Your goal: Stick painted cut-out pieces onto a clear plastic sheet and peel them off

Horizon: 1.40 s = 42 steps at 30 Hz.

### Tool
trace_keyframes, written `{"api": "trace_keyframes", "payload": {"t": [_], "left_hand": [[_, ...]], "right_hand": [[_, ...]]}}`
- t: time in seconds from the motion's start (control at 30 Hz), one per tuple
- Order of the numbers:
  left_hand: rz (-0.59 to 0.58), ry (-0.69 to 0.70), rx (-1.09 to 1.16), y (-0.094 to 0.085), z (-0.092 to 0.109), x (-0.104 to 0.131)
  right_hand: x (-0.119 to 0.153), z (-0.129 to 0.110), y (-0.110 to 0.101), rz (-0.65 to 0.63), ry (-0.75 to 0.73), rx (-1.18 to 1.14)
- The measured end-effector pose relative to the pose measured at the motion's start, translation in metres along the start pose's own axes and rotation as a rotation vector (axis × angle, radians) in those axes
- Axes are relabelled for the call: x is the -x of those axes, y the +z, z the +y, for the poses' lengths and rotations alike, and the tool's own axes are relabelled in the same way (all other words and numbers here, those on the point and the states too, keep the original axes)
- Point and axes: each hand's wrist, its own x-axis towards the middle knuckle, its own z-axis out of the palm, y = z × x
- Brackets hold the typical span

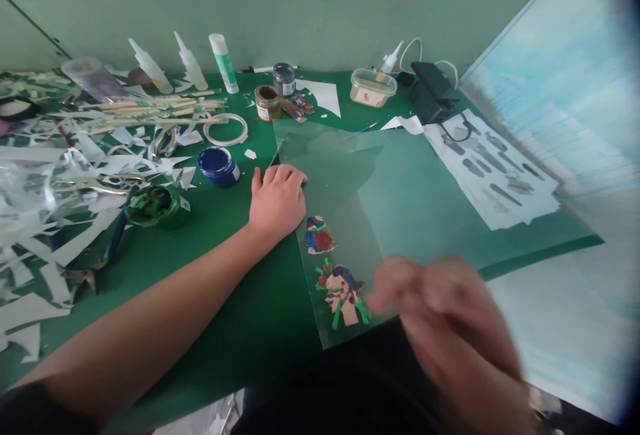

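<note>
My left hand [277,200] lies palm down at the left edge of a clear glass-like sheet [425,201], its fingers slightly bent and apart, with nothing visible in them. My right hand [435,295] is smeared by motion above the sheet's front edge, so its fingers and anything in them cannot be made out. Just left of it, on the sheet, sits a painted cut-out figure [345,291] in pink, blue, brown and green. A smaller painted piece [320,235] in brown and blue is above that, close to my left hand.
Open jars of blue [219,168] and green paint [156,207] stand left of my left arm. Pliers [100,258], paper scraps and sticks crowd the left side. Glue bottles [191,65], brown paint [268,103] and a plastic tub [373,88] stand along the back. A grey-smeared paper [493,168] lies right.
</note>
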Motion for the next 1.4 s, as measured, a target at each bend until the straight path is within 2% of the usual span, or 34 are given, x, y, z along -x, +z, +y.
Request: {"api": "trace_keyframes", "payload": {"t": [0.07, 0.17, 0.23, 0.3, 0.53, 0.67, 0.8, 1.1, 1.4], "left_hand": [[-0.005, 0.0, -0.003, 0.0, 0.0, 0.0], [-0.005, 0.001, -0.011, 0.0, 0.001, 0.0], [-0.004, -0.001, -0.015, -0.001, 0.001, 0.0], [-0.008, -0.003, -0.016, -0.001, 0.001, 0.0], [-0.004, -0.003, -0.016, 0.0, 0.001, 0.0], [-0.004, 0.0, -0.015, -0.001, 0.001, 0.0], [-0.004, -0.002, -0.02, -0.001, 0.001, 0.0], [0.005, 0.008, -0.022, 0.0, 0.001, 0.001], [0.013, 0.008, -0.02, 0.002, 0.0, 0.0]], "right_hand": [[-0.016, 0.018, 0.013, -0.027, 0.083, 0.002], [-0.028, 0.038, 0.036, -0.194, 0.096, 0.127], [-0.029, 0.043, 0.045, -0.28, 0.086, 0.227], [-0.029, 0.043, 0.049, -0.306, 0.077, 0.285], [-0.031, 0.043, 0.046, -0.259, 0.0, 0.279], [-0.025, 0.043, 0.049, -0.195, -0.002, 0.253], [-0.02, 0.038, 0.049, -0.154, -0.076, 0.236], [-0.025, 0.029, 0.057, -0.165, -0.107, 0.277], [-0.033, 0.018, 0.065, -0.22, -0.13, 0.219]]}}
